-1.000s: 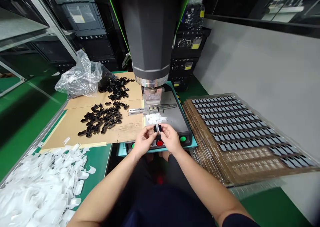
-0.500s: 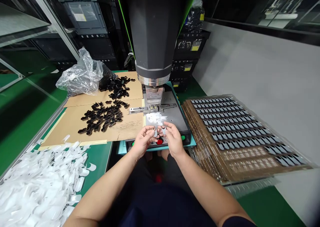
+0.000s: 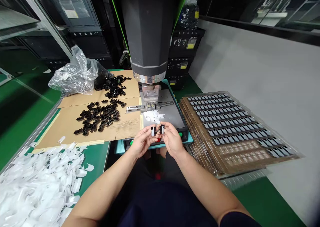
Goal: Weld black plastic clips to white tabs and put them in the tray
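My left hand (image 3: 143, 140) pinches a small black-and-white part (image 3: 153, 131) between its fingertips. A similar black-and-white part (image 3: 162, 129) is gripped by my right hand (image 3: 172, 139). Both hands are close together over the front edge of the machine base, with a red button (image 3: 158, 140) partly hidden behind the fingers. Just beyond them, a small pile of white pieces (image 3: 153, 116) lies on the grey metal plate (image 3: 171, 113). Behind that pile is a metal fixture (image 3: 150, 106), under the press head (image 3: 151, 90).
Black clips (image 3: 100, 117) are spread on cardboard (image 3: 130, 127) at the left, near a clear plastic bag (image 3: 75, 75). White pieces (image 3: 37, 187) are heaped at lower left. Stacked trays (image 3: 240, 130) holding rows of parts stand at right. Green buttons (image 3: 180, 134) flank the base.
Both hands have turned the parts, so their black sides now show beside the white. The whole view has shifted slightly, with the surroundings appearing a little further left.
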The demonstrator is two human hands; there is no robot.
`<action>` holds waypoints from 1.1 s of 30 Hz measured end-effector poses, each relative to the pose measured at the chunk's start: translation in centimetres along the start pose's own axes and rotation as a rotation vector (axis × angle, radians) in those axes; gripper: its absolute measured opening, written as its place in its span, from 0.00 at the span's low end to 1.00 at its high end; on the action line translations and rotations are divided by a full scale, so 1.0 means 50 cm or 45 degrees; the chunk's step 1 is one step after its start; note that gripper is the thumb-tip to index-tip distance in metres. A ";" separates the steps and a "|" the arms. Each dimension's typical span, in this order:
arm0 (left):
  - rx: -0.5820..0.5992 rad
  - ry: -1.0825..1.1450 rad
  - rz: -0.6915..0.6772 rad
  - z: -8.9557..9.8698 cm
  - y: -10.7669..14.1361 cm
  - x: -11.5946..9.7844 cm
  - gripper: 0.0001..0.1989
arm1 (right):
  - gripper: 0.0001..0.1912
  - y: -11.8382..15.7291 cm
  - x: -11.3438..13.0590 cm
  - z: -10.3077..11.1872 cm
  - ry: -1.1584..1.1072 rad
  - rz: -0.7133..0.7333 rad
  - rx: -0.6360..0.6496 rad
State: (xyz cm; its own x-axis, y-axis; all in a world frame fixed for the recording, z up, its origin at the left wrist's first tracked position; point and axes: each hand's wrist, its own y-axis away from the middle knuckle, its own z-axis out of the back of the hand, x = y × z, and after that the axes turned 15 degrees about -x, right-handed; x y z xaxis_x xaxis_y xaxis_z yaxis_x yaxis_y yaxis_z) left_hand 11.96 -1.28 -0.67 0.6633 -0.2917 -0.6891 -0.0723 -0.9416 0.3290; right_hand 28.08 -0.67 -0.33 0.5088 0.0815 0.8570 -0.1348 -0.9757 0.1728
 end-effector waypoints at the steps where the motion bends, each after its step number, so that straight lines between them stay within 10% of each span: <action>1: -0.004 -0.008 -0.003 0.000 -0.001 0.000 0.20 | 0.16 -0.003 -0.003 0.002 0.002 -0.001 0.000; 15: 0.006 -0.502 -0.116 0.020 0.059 0.111 0.18 | 0.15 0.108 0.046 0.121 1.394 0.969 0.119; 20: 0.029 -0.741 -0.211 0.036 0.058 0.087 0.19 | 0.13 0.071 0.167 0.320 1.444 0.991 -0.337; 26: -0.122 -0.842 -0.258 0.102 0.025 0.046 0.22 | 0.19 -0.007 0.352 0.651 1.849 0.469 -1.271; 33: -0.307 -0.919 -0.229 0.157 0.042 0.041 0.26 | 0.18 -0.035 0.401 0.814 2.157 0.254 -1.429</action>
State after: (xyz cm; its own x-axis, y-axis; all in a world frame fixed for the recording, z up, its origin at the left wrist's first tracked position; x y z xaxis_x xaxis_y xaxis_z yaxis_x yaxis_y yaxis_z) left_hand 7.33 -5.20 -6.47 -0.0053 -0.2536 -0.9673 0.2093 -0.9462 0.2469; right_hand 73.12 -5.62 -3.19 -0.6248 0.7269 0.2850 -0.7716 -0.5190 -0.3677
